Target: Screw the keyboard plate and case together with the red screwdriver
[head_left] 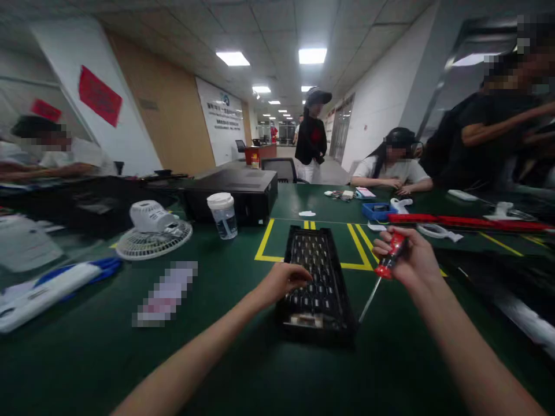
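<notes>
A long black frame with rows of slots (318, 294) lies lengthwise before me on the green table. Over its left side, my left hand (284, 282) has its fingers curled together above the slots; anything between the fingertips is hidden. To the right of the frame, my right hand (411, 257) is wrapped round a screwdriver (385, 267) with a red and black handle. Its metal shaft slants down to the left, the tip close to the frame's near right corner; whether they touch I cannot tell.
Yellow tape marks the green table (234, 346) around the frame. To the left are a white fan (154, 237), a lidded cup (223, 216), a large black case (234, 188) and a white power strip (52, 294). A blue bin (375, 211) sits beyond my right hand. Several people are around.
</notes>
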A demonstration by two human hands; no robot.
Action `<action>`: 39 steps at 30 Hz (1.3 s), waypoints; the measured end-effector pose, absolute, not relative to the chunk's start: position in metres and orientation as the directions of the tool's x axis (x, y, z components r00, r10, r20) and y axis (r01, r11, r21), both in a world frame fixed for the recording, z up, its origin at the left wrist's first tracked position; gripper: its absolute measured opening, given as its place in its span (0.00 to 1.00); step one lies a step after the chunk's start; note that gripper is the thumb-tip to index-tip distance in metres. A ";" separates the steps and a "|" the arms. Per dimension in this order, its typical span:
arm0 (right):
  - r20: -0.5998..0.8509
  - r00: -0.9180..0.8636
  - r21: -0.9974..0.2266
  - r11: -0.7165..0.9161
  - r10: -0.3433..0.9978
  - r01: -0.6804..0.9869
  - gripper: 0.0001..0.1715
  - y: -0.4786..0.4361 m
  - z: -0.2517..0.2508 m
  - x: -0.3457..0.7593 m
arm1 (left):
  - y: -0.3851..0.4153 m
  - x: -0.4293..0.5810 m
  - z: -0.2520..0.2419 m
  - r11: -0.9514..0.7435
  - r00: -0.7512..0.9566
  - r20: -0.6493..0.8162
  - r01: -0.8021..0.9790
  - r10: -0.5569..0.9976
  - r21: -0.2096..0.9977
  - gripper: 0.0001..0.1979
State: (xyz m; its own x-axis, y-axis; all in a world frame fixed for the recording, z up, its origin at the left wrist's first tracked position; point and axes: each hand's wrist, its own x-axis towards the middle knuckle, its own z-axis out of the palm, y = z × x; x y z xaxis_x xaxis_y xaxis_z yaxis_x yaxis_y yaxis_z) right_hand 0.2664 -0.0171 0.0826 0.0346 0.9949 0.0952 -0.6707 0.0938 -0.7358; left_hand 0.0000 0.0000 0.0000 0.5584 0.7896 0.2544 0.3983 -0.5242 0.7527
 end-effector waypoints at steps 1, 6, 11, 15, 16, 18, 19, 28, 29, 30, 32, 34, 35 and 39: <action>0.110 0.030 -0.732 0.101 0.993 -0.674 0.03 -0.018 0.084 0.263 | -0.004 -0.001 0.000 -0.509 0.551 0.251 0.384 0.796 0.770 0.09; 0.238 0.064 -0.712 0.219 0.969 -0.667 0.05 -0.023 0.095 0.247 | -0.023 -0.003 0.000 -0.397 0.500 0.211 0.302 0.840 0.867 0.09; 0.368 0.142 -0.673 0.369 0.919 -0.641 0.07 -0.033 0.103 0.231 | -0.041 0.000 0.000 -0.301 0.441 0.161 0.268 0.883 0.915 0.10; 0.431 0.164 -0.644 0.430 0.887 -0.633 0.07 -0.045 0.106 0.222 | -0.051 0.003 -0.001 -0.225 0.400 0.122 0.220 0.908 0.949 0.10; 0.443 0.169 -0.641 0.442 0.881 -0.627 0.07 -0.048 0.106 0.221 | -0.053 0.004 -0.001 -0.204 0.391 0.111 0.207 0.914 0.957 0.10; 0.462 0.183 -0.635 0.468 0.868 -0.615 0.08 -0.053 0.106 0.218 | -0.056 0.006 -0.003 -0.190 0.379 0.105 0.192 0.919 0.963 0.10; 0.471 0.193 -0.629 0.481 0.861 -0.611 0.08 -0.056 0.106 0.217 | -0.058 0.006 -0.005 -0.180 0.381 0.096 0.190 0.920 0.965 0.10; 0.529 0.223 -0.598 0.546 0.819 -0.587 0.09 -0.072 0.105 0.208 | -0.071 0.011 -0.013 -0.040 0.340 0.021 0.048 0.940 0.998 0.11; 0.529 0.216 -0.599 0.542 0.820 -0.589 0.10 -0.074 0.105 0.208 | -0.072 0.011 -0.012 -0.009 0.335 0.004 0.015 0.942 1.000 0.11; 0.530 0.210 -0.600 0.538 0.822 -0.592 0.10 -0.076 0.106 0.208 | -0.073 0.012 -0.011 0.021 0.330 -0.014 -0.016 0.944 1.000 0.11; 0.531 0.197 -0.603 0.531 0.824 -0.596 0.11 -0.080 0.107 0.208 | -0.075 0.012 -0.010 0.060 0.330 -0.034 -0.069 0.943 0.996 0.11; 0.534 0.186 -0.605 0.526 0.825 -0.597 0.12 -0.084 0.108 0.208 | -0.077 0.012 -0.009 0.087 0.335 -0.048 -0.103 0.941 0.991 0.10; 0.535 0.180 -0.605 0.523 0.825 -0.600 0.13 -0.086 0.109 0.209 | -0.078 0.012 -0.008 0.097 0.338 -0.053 -0.116 0.940 0.988 0.10; 0.544 0.171 -0.595 0.522 0.821 -0.611 0.13 -0.091 0.112 0.210 | -0.081 0.014 -0.009 0.117 0.365 -0.052 -0.160 0.930 0.980 0.09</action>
